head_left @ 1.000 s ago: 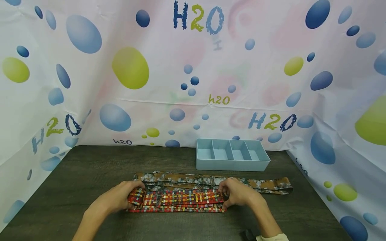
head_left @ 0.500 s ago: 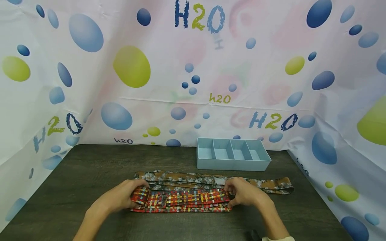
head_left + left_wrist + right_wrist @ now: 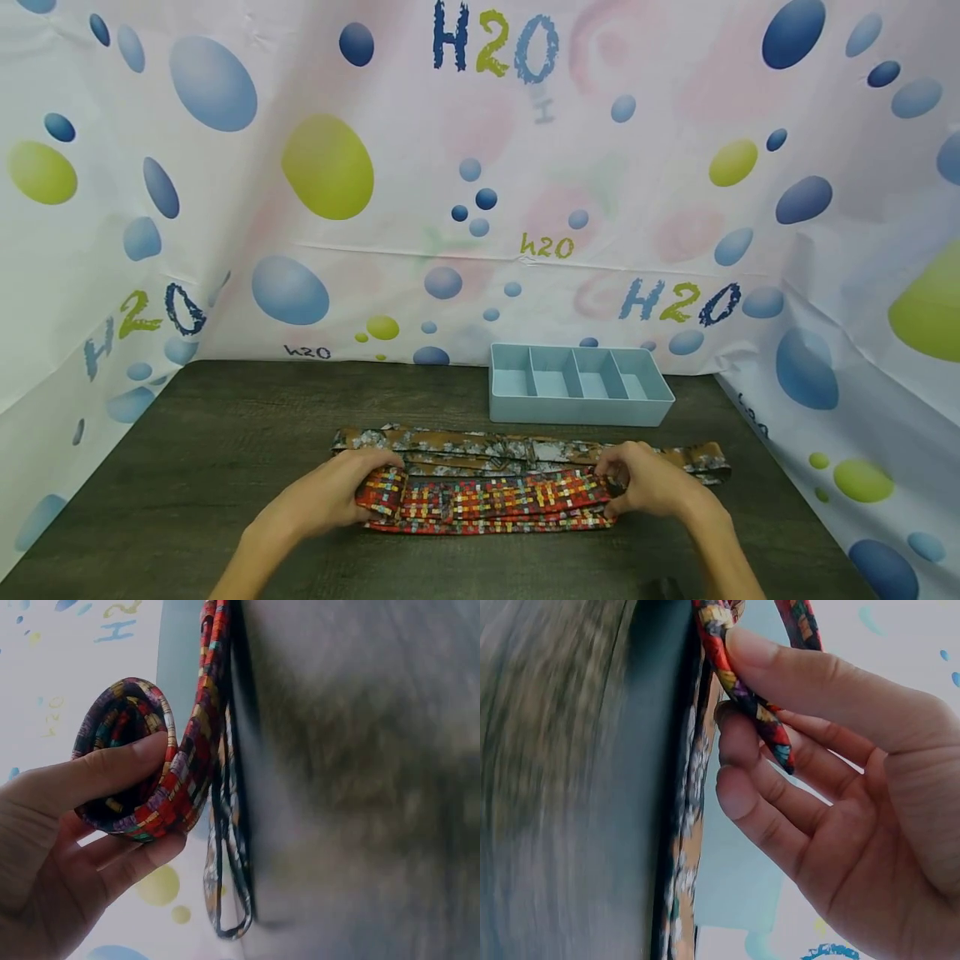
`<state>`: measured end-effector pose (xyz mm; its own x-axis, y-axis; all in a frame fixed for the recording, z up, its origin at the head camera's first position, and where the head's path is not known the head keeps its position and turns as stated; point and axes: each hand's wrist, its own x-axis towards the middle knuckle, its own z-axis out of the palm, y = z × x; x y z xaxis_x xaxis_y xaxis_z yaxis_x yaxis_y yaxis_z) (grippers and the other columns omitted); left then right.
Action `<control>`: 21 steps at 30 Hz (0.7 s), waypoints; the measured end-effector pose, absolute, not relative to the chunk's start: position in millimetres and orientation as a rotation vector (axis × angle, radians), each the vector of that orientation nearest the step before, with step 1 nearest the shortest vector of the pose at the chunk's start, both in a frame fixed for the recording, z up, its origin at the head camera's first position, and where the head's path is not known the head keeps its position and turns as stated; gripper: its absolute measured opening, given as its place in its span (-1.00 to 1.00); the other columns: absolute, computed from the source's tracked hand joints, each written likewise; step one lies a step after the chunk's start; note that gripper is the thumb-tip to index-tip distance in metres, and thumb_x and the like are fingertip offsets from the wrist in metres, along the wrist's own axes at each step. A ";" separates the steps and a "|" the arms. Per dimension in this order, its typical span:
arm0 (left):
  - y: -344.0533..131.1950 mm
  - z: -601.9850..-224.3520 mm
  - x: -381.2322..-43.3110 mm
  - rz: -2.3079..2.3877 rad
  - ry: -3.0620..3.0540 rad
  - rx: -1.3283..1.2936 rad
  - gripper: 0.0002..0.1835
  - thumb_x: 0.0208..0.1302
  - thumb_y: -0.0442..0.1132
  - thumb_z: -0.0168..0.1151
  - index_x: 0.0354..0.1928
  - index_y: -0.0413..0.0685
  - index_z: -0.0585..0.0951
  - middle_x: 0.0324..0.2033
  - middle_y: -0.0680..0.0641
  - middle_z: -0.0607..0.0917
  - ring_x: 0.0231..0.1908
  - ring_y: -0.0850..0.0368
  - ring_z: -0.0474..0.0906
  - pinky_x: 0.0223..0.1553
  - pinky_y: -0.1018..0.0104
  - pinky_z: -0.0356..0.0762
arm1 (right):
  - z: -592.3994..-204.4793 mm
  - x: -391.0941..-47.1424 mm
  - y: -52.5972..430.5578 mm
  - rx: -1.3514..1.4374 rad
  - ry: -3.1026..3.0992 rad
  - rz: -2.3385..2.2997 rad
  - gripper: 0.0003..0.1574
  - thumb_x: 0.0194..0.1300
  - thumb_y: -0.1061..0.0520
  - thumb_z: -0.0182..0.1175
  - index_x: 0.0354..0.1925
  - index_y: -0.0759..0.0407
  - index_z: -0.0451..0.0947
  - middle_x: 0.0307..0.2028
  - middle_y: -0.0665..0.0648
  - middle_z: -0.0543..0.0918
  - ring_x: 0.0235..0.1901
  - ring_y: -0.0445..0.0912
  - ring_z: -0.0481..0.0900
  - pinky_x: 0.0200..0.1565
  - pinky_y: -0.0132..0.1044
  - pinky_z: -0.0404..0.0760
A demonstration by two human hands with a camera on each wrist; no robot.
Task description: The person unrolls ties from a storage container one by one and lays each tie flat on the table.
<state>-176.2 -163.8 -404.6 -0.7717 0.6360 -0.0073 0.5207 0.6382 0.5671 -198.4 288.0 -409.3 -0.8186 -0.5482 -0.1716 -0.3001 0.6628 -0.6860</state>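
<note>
A red multicoloured checked necktie [image 3: 517,496] lies folded lengthwise in layers near the middle of the table. Its left end is a coil [image 3: 124,761], and my left hand [image 3: 333,492] grips that with the thumb pressed inside and fingers outside. At the other end, my right hand [image 3: 648,483] pinches the cloth between thumb and fingers; in the right wrist view a narrow red patterned edge [image 3: 742,694] shows there. Just behind lies a brown floral necktie [image 3: 465,442], also folded, its looped right end [image 3: 708,458] reaching past my right hand.
A pale blue box [image 3: 581,408] with several compartments stands at the back of the dark wooden table [image 3: 247,408]. White sheeting [image 3: 420,125] with blue and green ovals surrounds the back and sides. A dark object [image 3: 663,588] shows at the lower edge near my right wrist.
Both hands have moved to the right, sliding the red checked necktie along with them. The brown floral necktie and the box have stayed in place.
</note>
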 end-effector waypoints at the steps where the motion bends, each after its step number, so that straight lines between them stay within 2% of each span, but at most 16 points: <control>1: -161.6 -405.3 -176.5 0.816 2.653 0.957 -0.37 0.00 -0.43 0.64 0.18 -0.18 0.62 -0.01 -0.06 0.70 -0.08 0.00 0.66 -0.17 0.15 0.71 | -409.4 -198.0 290.4 -0.665 2.517 -0.942 -0.55 0.03 0.20 0.63 -0.13 0.25 0.66 -0.30 0.00 0.59 -0.45 -0.21 0.38 -0.43 -0.27 0.44; 8: -152.7 -410.6 -180.0 0.799 2.652 0.961 -0.38 0.02 -0.43 0.63 0.18 -0.15 0.63 -0.01 -0.04 0.70 -0.08 0.01 0.67 -0.17 0.18 0.72 | -414.5 -198.9 299.5 -0.667 2.527 -0.902 -0.57 0.00 0.19 0.65 -0.19 0.19 0.65 -0.30 -0.02 0.59 -0.40 -0.24 0.47 -0.38 -0.26 0.56; 14: -152.1 -415.3 -181.4 0.759 2.651 0.911 -0.37 0.00 -0.44 0.64 0.18 -0.16 0.62 0.00 -0.07 0.70 -0.08 -0.03 0.66 -0.17 0.11 0.70 | -421.9 -200.4 297.1 -0.681 2.498 -0.901 -0.57 -0.01 0.24 0.64 -0.21 0.20 0.63 -0.31 -0.02 0.57 -0.38 -0.24 0.46 -0.35 -0.26 0.57; 21: -151.2 -416.9 -179.4 0.719 2.658 0.792 -0.35 -0.03 -0.40 0.67 0.16 -0.08 0.63 0.02 -0.05 0.69 -0.08 -0.03 0.65 -0.18 0.04 0.69 | -425.0 -198.2 293.6 -0.642 2.501 -0.886 -0.54 -0.02 0.23 0.66 -0.20 0.19 0.60 -0.29 -0.01 0.55 -0.35 -0.21 0.42 -0.30 -0.24 0.53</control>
<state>-179.4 -151.2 -416.9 -0.8123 0.5714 -0.1169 0.4345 0.7266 0.5322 -198.2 293.6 -425.0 -0.8105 -0.5427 -0.2203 -0.2830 0.6922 -0.6640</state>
